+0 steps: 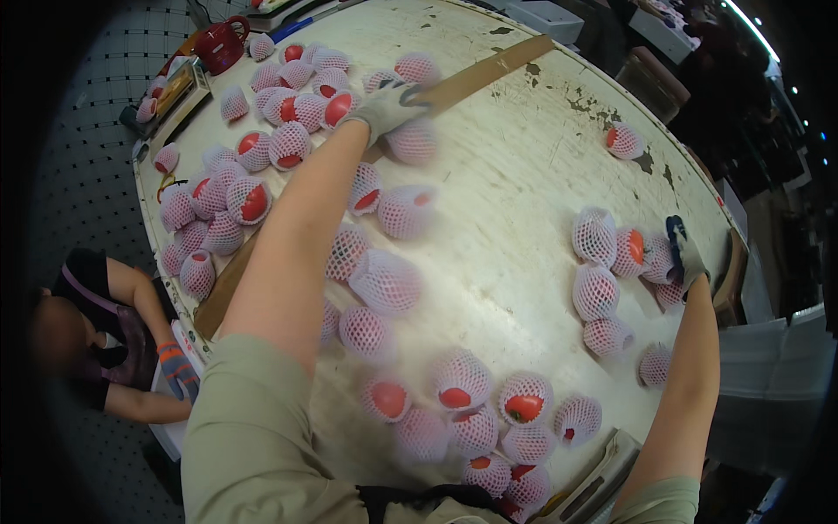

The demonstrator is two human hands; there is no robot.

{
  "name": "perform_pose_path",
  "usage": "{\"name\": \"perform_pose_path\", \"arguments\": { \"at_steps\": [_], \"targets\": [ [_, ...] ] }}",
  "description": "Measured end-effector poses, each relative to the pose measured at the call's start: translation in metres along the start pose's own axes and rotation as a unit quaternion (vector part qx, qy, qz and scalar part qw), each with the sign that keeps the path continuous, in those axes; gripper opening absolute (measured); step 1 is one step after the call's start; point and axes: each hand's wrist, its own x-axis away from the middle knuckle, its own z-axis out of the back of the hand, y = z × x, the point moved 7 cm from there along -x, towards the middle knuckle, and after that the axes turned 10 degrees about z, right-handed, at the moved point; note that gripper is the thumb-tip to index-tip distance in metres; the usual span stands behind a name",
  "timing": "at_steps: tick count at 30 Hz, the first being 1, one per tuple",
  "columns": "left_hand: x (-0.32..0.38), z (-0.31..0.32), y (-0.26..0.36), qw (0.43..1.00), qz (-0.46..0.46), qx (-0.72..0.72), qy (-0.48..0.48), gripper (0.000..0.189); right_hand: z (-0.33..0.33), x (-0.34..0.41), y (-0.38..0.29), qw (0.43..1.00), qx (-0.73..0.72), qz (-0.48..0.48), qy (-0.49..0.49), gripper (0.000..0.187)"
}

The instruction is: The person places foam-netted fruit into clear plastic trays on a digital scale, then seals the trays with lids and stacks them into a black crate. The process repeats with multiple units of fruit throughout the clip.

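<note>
Many tomatoes in white foam net sleeves lie on a worn white table [484, 216]. My left hand, in a pale glove [393, 105], rests at a long brown strip [491, 72] at the upper middle, next to a netted tomato [411, 141]; whether the fingers grip the strip is unclear. My right hand, in a pale and dark blue glove [686, 252], is at the right side of the table, against a netted tomato [660, 259]. Its fingertips are partly hidden. Beside that hand sits a small group of netted tomatoes [594, 291].
A red mug [219, 46] and a weighing scale [183, 98] stand at the upper left edge. Another person with gloved hands [177, 370] is at the lower left. A grey plastic crate edge [592, 488] lies near my body.
</note>
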Motion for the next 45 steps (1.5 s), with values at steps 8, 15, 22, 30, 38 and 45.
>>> {"name": "perform_pose_path", "arguments": {
  "at_steps": [8, 15, 22, 30, 38, 45],
  "targets": [
    [0.030, -0.035, 0.052, 0.949, 0.007, 0.235, -0.209, 0.036, -0.130, 0.018, -0.051, 0.935, 0.114, -0.042, -0.335, 0.079],
    [0.159, -0.009, 0.176, 0.935, -0.122, 0.080, -0.322, 0.066, -0.243, 0.139, -0.110, 0.872, 0.257, 0.021, -0.416, 0.085],
    [0.295, 0.001, 0.181, 0.863, -0.051, 0.306, -0.399, 0.101, -0.296, 0.260, -0.127, 0.872, 0.185, 0.037, -0.452, 0.095],
    [0.425, 0.044, 0.160, 0.889, -0.031, 0.255, -0.378, 0.093, -0.350, 0.362, -0.141, 0.792, 0.259, 0.058, -0.550, 0.062],
    [0.492, 0.097, 0.145, 0.963, -0.026, 0.172, -0.207, 0.080, -0.355, 0.434, -0.191, 0.691, 0.530, 0.096, -0.483, 0.058],
    [0.537, 0.153, 0.206, 0.973, -0.170, 0.132, -0.086, 0.100, -0.290, 0.517, -0.262, 0.867, 0.415, 0.209, -0.182, 0.062]
  ]
}}
